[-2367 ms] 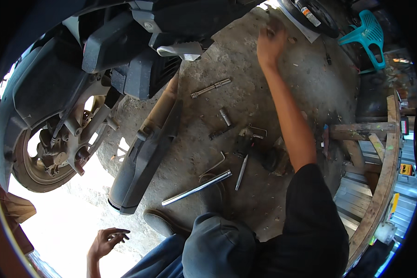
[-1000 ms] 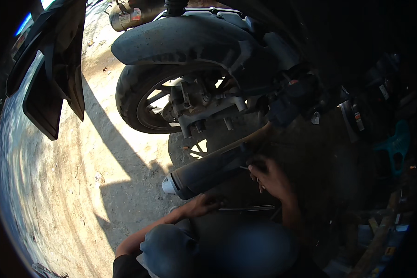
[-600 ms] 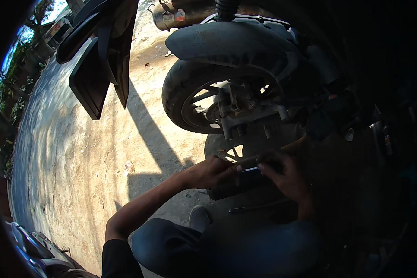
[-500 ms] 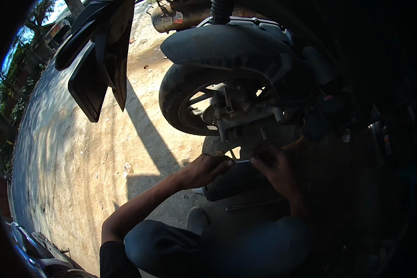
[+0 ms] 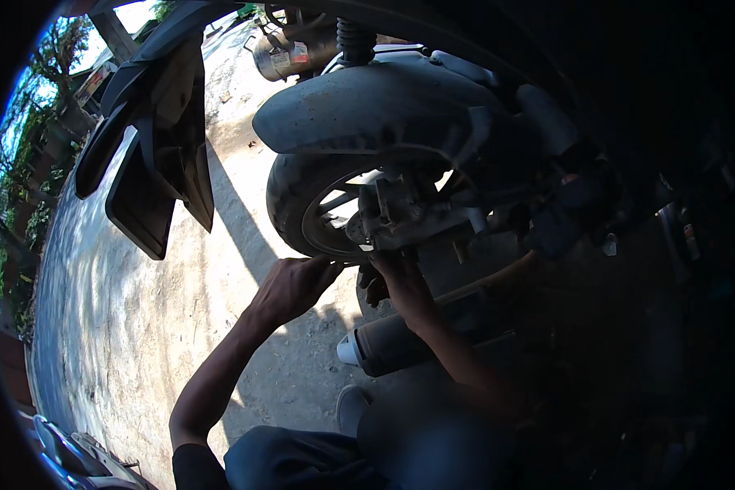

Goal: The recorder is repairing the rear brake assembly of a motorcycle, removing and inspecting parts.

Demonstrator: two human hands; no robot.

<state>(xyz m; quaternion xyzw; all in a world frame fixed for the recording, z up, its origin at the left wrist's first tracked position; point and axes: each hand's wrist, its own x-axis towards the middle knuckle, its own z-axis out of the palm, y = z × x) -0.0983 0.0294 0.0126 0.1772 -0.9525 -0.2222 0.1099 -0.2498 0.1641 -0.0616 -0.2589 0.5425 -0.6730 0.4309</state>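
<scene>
My left hand (image 5: 296, 286) is closed on a thin metal tool (image 5: 345, 264) just below the rear wheel (image 5: 290, 204) of a motorcycle. My right hand (image 5: 396, 286) meets it at the other end, thumb on the tool and fingers curled in shadow. Both hands are close to the swingarm (image 5: 420, 224) and brake parts at the hub, under the grey mudguard (image 5: 335, 110). Below my right forearm a dark exhaust muffler (image 5: 392, 343) with a pale end cap lies on the ground.
Black bodywork (image 5: 139, 212) hangs at upper left. A second exhaust canister (image 5: 278, 61) shows behind the wheel. The sunlit concrete ground (image 5: 139, 327) spans the left, with metal parts (image 5: 82, 453) at lower left. The right side is in deep shadow. My shoe (image 5: 353, 408) is below the muffler.
My view swung from the tools on the floor to the wheel. Both hands came together on the thin tool, then moved up and left from over the muffler to the wheel's lower edge.
</scene>
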